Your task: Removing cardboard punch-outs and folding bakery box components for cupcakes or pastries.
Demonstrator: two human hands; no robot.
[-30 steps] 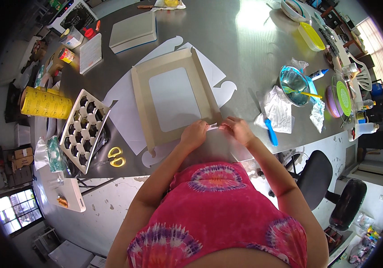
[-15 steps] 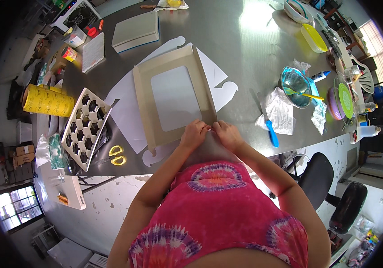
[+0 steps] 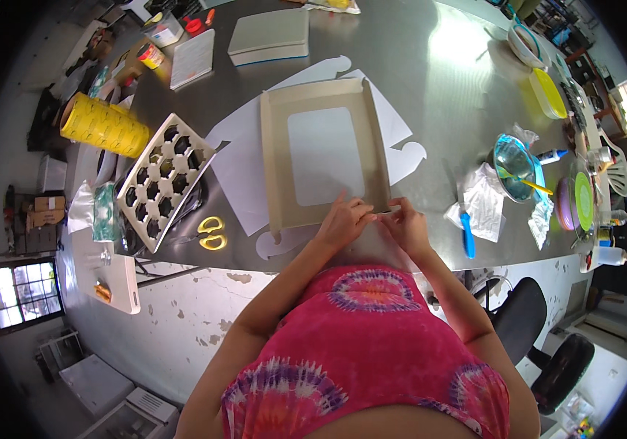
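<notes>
A shallow tan cardboard box lid (image 3: 277, 161) with a pale rectangular window (image 3: 326, 157) lies in front of me on the table. My left hand (image 3: 348, 222) is at its near edge, close to the near right corner, thumb and fingers pinched on the cardboard. Right beside it, my right hand (image 3: 407, 225) pinches the lid at that same corner. The fingers cover the fold there, so its exact shape is hidden. Under the lid, a flat white cut-out card (image 3: 240, 175) with curved tabs sticks out on both sides.
Left of the lid are yellow-handled scissors (image 3: 213, 234), a tray with hexagonal holes (image 3: 167, 183) and a yellow roll (image 3: 105, 126). A closed pale case (image 3: 269, 35) sits beyond. To the right lie a blue-handled spatula (image 3: 468, 235), crumpled white plastic (image 3: 483, 201) and a blue-smeared bowl (image 3: 512, 164).
The whole view has shifted, so the table's things appear farther right. The lid looks turned a little straighter. Both hands remain at its near right corner, their fingers slightly rearranged.
</notes>
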